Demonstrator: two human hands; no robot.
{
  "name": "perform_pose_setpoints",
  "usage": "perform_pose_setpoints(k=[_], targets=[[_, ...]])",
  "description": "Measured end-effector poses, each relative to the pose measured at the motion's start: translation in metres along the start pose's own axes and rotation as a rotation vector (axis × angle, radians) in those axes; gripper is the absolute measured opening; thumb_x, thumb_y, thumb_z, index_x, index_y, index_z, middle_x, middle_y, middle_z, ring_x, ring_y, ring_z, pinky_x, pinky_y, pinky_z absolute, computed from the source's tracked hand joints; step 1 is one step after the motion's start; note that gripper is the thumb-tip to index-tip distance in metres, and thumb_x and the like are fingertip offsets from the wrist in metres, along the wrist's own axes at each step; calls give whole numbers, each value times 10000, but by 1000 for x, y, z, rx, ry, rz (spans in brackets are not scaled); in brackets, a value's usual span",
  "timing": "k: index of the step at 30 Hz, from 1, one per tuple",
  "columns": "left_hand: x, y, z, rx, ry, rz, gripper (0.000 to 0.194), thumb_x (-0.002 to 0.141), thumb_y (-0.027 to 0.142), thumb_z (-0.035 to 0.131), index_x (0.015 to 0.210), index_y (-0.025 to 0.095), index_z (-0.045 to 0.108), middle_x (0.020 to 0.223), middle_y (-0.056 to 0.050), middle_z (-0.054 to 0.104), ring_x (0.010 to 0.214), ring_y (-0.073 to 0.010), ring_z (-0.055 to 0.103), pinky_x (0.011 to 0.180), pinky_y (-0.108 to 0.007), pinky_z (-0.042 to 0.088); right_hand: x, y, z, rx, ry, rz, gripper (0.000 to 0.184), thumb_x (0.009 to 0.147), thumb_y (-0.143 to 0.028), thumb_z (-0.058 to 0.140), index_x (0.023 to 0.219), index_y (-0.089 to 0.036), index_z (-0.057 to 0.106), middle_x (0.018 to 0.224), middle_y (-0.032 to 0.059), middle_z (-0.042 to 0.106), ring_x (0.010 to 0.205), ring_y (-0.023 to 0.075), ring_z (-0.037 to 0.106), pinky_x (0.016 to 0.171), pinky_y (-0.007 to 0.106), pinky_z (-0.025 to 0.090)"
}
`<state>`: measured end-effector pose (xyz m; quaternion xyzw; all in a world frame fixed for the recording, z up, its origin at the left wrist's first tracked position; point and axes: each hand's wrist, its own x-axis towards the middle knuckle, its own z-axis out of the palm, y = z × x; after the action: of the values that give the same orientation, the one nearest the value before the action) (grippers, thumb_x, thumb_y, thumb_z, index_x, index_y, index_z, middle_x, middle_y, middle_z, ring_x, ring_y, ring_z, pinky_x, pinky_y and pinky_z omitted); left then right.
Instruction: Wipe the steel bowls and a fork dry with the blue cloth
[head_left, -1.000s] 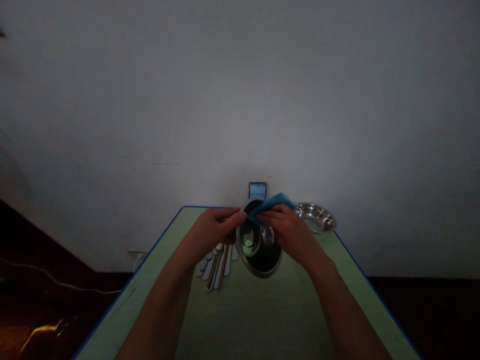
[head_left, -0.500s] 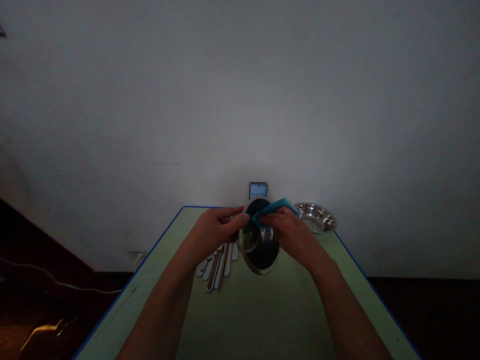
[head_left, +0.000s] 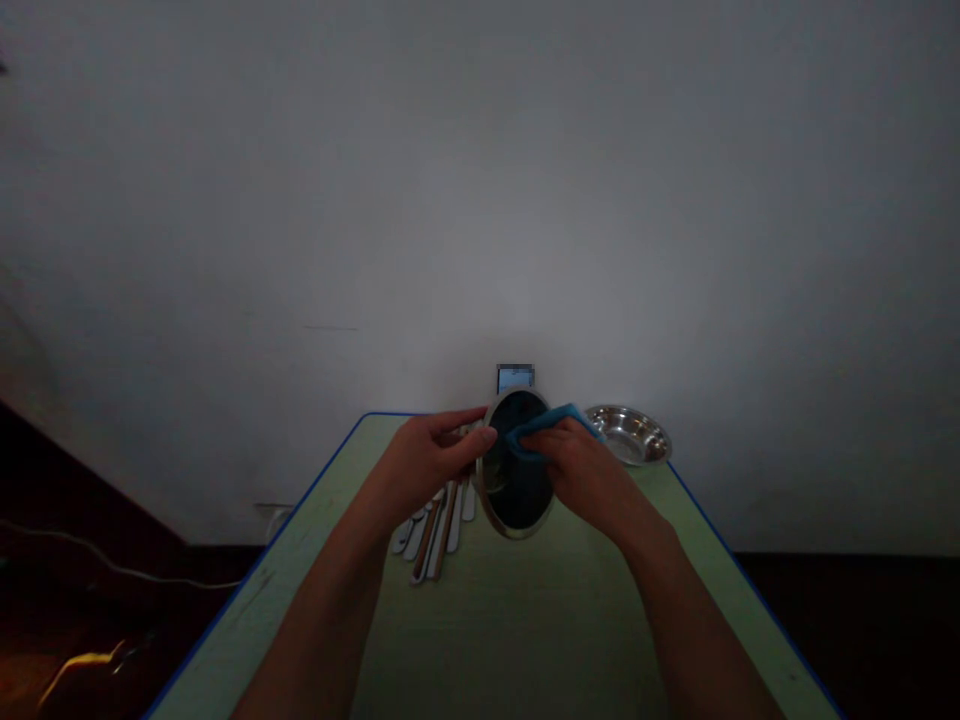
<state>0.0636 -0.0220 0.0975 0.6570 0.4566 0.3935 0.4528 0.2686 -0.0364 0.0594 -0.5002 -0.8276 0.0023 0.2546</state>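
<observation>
A shiny metal bowl (head_left: 517, 500) is held up on its side over the table, its dark inside facing me. My left hand (head_left: 435, 450) grips its left rim, thumb on the inner edge and fingers behind. In my right hand (head_left: 581, 462) is a folded blue cloth (head_left: 559, 418), pinched by the fingers and pressed against the inside of the bowl. The right fingertips are partly hidden by the cloth.
Several pieces of cutlery (head_left: 435, 535), some with brown handles, lie on the green table (head_left: 495, 640) left of the bowl. Another metal bowl (head_left: 628, 437) stands at the back right. A phone (head_left: 515, 378) leans against the wall behind.
The held bowl has tilted and shifted slightly up and to the left. The cloth in my right hand has slid a little lower on the bowl's inside. My left hand keeps its grip.
</observation>
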Motion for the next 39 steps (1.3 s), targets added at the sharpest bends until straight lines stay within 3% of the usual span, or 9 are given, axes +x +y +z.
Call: perform_pose_setpoints(k=[10,18,28,39], targets=[[0,-1,0,-15,15,20,583,667,433,706,1165,136,651,674,-48,719,634,-205,658,532,-271,500,-2,0,0,13,-6,15,484,737,-15,479,1157,-200,630,1168,34,654,1103,212,517,962,378,433],[0,-1,0,-21,24,30,586,680,441,706,1183,146,642,670,-44,723,650,-219,670,551,-281,508,-1,-1,-2,60,-13,30,429,723,-30,503,1060,-230,676,1139,20,668,1067,215,558,930,375,454],[3,-5,0,-143,35,41,645,669,428,739,1234,152,598,902,-104,754,802,-237,698,746,-340,539,-2,-2,0,126,-14,9,398,769,-81,519,1097,-250,668,1114,30,679,1063,208,589,927,396,472],[5,-8,0,-191,23,63,613,693,402,730,1242,166,590,908,-88,755,824,-222,695,790,-338,535,-1,-6,-2,193,-23,-8,358,794,-99,543,1092,-252,670,1103,25,689,1042,197,607,926,390,480]])
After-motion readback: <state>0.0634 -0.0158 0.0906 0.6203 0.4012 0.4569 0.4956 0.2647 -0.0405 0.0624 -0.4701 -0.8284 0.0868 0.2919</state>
